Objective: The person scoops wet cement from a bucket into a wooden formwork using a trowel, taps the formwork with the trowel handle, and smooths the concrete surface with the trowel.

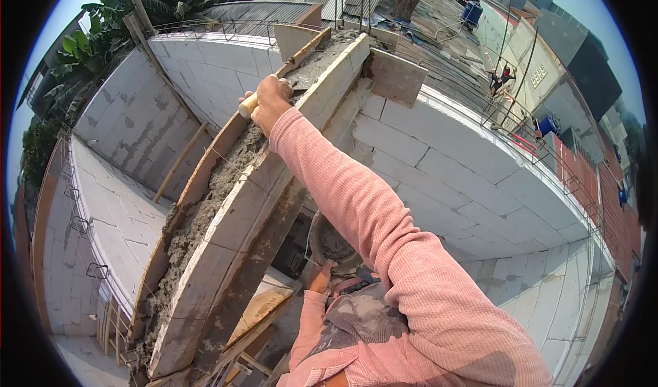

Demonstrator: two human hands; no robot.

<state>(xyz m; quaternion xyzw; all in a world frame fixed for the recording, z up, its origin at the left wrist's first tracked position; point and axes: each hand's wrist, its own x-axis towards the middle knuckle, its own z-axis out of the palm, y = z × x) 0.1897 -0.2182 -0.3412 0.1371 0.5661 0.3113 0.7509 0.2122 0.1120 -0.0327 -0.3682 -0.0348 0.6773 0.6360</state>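
Observation:
My right hand (271,101) is wrapped round the wooden handle (249,105) of a trowel, whose blade (299,82) lies at the wet concrete in the upper part of a long formwork. Rough grey concrete (229,164) fills the channel between the formwork's two boards (233,212). Lower down, close to my body, my left hand (321,277) is closed at the rim of a round bucket (317,239) with grey mix inside. Part of that hand is hidden.
White block walls (439,161) stand on both sides, with thin rebar (541,143) along their tops. A timber prop (179,162) leans at the left. Boards (257,315) lie below. Beyond are metal roofs (404,61), and a distant person (504,78) is at the upper right.

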